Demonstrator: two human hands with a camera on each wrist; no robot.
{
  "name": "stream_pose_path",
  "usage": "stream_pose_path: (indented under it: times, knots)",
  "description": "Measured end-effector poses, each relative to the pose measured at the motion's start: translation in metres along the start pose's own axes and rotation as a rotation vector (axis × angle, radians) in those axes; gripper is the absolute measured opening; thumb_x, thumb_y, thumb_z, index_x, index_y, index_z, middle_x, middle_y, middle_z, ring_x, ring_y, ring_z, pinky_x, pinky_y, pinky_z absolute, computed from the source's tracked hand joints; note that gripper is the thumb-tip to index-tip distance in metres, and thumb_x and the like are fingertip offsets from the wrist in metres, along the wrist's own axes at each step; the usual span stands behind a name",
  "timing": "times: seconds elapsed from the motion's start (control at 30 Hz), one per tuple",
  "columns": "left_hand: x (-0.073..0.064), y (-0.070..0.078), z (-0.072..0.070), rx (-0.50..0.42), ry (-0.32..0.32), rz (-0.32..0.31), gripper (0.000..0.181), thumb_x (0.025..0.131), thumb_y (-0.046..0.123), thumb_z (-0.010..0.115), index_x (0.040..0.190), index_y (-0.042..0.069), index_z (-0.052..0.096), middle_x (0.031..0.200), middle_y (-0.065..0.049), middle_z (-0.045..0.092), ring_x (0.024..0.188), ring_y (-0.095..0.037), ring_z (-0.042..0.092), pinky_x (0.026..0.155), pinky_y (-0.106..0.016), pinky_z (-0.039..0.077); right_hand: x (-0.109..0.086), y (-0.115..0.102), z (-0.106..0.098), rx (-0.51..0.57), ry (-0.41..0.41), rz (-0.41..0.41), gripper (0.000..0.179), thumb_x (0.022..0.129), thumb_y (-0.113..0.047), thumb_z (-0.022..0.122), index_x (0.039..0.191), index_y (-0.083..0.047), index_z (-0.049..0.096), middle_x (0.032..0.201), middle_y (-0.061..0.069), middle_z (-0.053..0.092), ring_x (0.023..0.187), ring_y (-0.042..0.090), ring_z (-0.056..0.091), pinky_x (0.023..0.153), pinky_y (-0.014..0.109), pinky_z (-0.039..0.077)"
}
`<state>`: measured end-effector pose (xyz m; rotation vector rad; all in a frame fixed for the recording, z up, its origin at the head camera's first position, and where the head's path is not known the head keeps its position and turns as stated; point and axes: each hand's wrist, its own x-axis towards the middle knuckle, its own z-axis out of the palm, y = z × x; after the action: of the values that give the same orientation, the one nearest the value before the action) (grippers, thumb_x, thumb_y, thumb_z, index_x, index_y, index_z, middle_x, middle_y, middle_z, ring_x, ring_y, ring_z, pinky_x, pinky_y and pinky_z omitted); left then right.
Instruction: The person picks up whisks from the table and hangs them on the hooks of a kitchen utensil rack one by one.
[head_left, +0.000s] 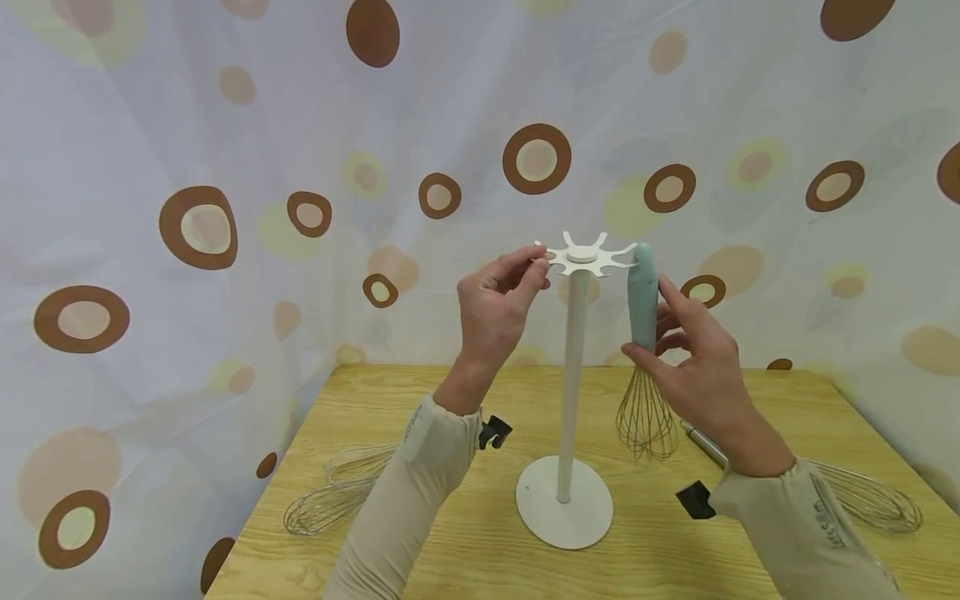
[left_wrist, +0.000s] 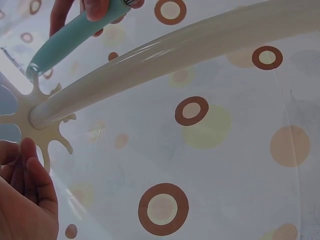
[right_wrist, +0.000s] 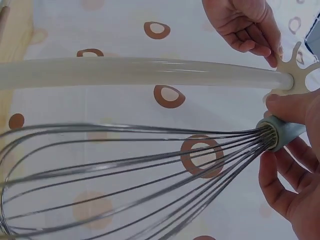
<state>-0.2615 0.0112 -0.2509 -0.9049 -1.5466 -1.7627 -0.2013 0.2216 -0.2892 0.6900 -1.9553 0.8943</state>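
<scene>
A white stand (head_left: 573,375) rises from a round base, topped by a flat rack (head_left: 588,260) with several curved hooks. My left hand (head_left: 498,304) pinches one hook on the rack's left side between thumb and fingers. On the right, my right hand (head_left: 693,350) grips a whisk by its light-blue handle (head_left: 642,300), wires pointing down. The handle's top end meets a hook tip at the rack's right side; in the left wrist view the hook tip overlaps the handle end (left_wrist: 34,70). Wire loops (right_wrist: 150,170) fill the lower part of the right wrist view.
On the wooden table (head_left: 465,533), wire whisks (head_left: 330,504) lie at the left, partly behind my left sleeve. Another whisk (head_left: 873,498) with a metal handle lies at the right, partly hidden by my right arm. A patterned curtain (head_left: 450,108) hangs behind and beside the table.
</scene>
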Motion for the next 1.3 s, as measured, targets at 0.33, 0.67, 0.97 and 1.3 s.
stream_pose_path:
  times: [0.33,0.67,0.97,1.3]
  knots:
    - [0.001,0.002,0.000,0.008,0.008,-0.007,0.020,0.088,0.003,0.066,0.105,-0.008,0.069,0.092,-0.018,0.069,0.070,-0.016,0.066,0.068,-0.030,0.054,-0.004,0.010,0.001,-0.113,0.045,-0.101,0.069,0.085,-0.041,0.065,0.138,-0.002,0.046,0.096,0.020,0.054,0.066,0.023,0.056,0.065,0.008,0.041]
    - [-0.001,0.001,0.000,0.015,0.002,-0.016,0.021,0.088,0.003,0.065,0.105,-0.008,0.068,0.092,-0.018,0.069,0.071,-0.013,0.065,0.069,-0.028,0.054,-0.007,0.002,0.006,-0.171,-0.004,-0.053,0.091,0.059,0.010,0.084,0.140,-0.003,0.044,0.096,0.020,0.051,0.066,0.016,0.053,0.055,0.009,0.041]
    - [-0.001,0.002,0.000,0.020,-0.007,-0.009,0.020,0.089,0.004,0.064,0.106,-0.007,0.068,0.093,-0.018,0.069,0.071,-0.018,0.066,0.071,-0.033,0.055,-0.008,0.009,0.012,-0.027,-0.006,-0.111,0.069,0.088,-0.036,0.064,0.141,0.001,0.040,0.097,0.022,0.051,0.077,0.018,0.055,0.072,0.010,0.045]
    - [0.001,0.002,-0.001,0.005,-0.027,-0.028,0.020,0.090,0.003,0.063,0.106,-0.009,0.068,0.094,-0.018,0.069,0.071,-0.016,0.066,0.073,-0.035,0.055,-0.015,0.009,0.018,0.021,-0.015,-0.137,0.072,0.090,-0.043,0.058,0.141,0.003,0.038,0.097,0.021,0.052,0.077,0.018,0.056,0.068,0.011,0.046]
